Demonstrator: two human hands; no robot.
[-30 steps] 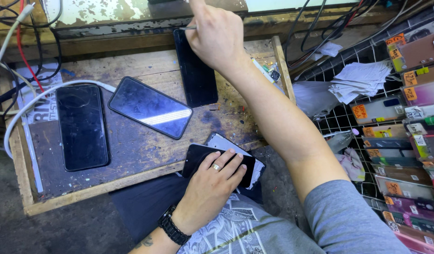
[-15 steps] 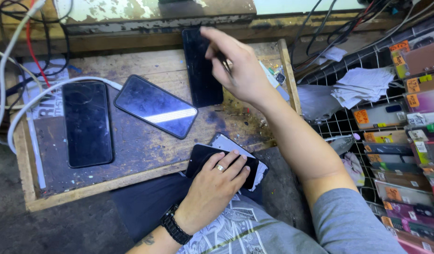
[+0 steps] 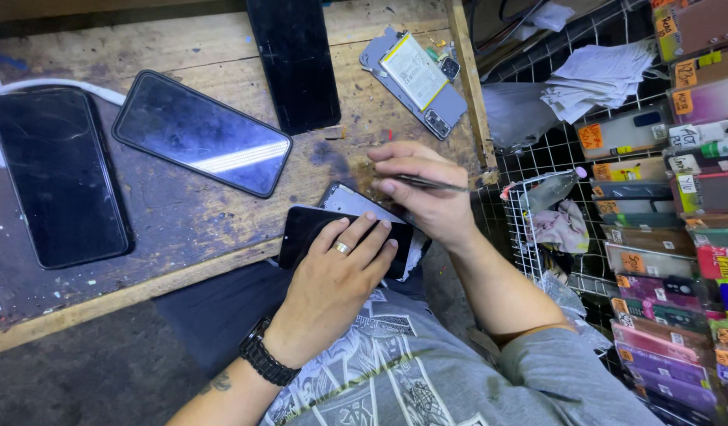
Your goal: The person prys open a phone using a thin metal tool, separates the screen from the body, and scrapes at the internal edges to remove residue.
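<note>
A scarred wooden workbench (image 3: 182,221) fills the left of the frame, wire racks of phone cases (image 3: 679,237) the right. At lower centre, my left hand (image 3: 332,284) presses flat, fingers spread, on a dark phone (image 3: 309,229) at the bench's near edge, its long axis running left to right. My right hand (image 3: 427,193) pinches what looks like thin tweezers (image 3: 431,184), pointing right. An opened phone (image 3: 415,79) lies upper centre.
</note>
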